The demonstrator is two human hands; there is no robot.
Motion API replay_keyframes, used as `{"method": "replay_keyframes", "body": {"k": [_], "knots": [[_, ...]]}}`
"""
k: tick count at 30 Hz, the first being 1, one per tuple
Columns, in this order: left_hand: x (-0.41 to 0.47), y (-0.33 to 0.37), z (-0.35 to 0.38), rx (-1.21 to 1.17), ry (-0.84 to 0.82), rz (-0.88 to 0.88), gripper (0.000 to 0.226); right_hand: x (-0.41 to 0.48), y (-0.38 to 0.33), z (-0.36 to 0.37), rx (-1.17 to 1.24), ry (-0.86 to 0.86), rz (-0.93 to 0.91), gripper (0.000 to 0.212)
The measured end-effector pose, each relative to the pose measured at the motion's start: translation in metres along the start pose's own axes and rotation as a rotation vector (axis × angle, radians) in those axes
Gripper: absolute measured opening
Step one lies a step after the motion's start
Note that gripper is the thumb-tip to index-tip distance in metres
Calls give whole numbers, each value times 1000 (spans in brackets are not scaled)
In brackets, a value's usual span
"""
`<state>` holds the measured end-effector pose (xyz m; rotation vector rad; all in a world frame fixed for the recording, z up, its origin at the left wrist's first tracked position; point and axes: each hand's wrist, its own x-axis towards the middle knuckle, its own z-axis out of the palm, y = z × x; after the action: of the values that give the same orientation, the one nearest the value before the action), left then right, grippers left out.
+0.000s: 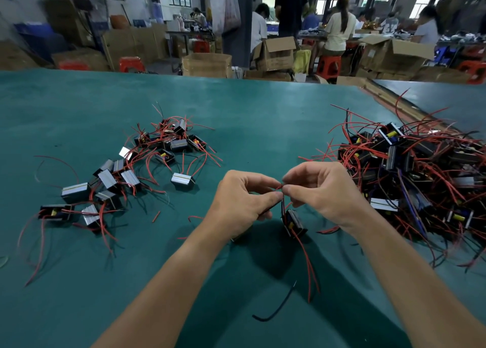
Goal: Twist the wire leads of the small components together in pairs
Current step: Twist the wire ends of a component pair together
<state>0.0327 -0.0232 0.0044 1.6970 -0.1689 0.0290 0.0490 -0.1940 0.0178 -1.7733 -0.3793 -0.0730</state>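
Observation:
My left hand (pixel 243 203) and my right hand (pixel 323 189) meet above the green table (pixel 236 105), fingertips pinching the red wire leads (pixel 281 187) between them. A small black component (pixel 294 222) hangs from those leads just below the hands, with red wires and a black wire (pixel 276 308) trailing toward me. A second component sits mostly hidden under my left hand. A large tangled pile of components with red and black leads (pixel 410 179) lies to the right. To the left lies a looser spread of components (pixel 118 179).
Cardboard boxes (pixel 207 64), red stools and several people working at other tables stand beyond the table's far edge. A short red wire scrap (pixel 156 216) lies on the table left of my hands.

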Motion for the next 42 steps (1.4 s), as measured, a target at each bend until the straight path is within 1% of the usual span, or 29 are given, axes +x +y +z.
{"method": "replay_keyframes", "body": {"k": [3,7,13,18,25,28,31,33,35,38,42], "knots": [[-1,-1,2,27,42,12,15,0,1,-1,15,-7,4,22],[-1,-1,4,-29,51,-10,12,0,1,-1,36,-14,18,22],[1,-2,2,-10,75,4,14,1,2,0,26,-21,8,22],[3,-4,1,10,155,12,15,0,5,0,-14,-35,13,23],[1,-3,4,-1,124,0,16,1,8,4,-27,-63,38,19],[3,-3,3,15,215,13,14,2,9,3,-115,-82,42,22],[5,-3,-2,17,306,19,12,1,9,3,-145,-117,40,20],[6,-3,-4,19,283,16,13,1,11,3,-153,-121,25,17],[5,-3,-2,34,225,28,16,2,12,3,-164,-108,14,15],[2,-2,2,70,178,44,21,3,14,4,-174,-72,3,14],[3,-4,3,68,135,23,17,2,14,2,-167,-71,14,15]]}}
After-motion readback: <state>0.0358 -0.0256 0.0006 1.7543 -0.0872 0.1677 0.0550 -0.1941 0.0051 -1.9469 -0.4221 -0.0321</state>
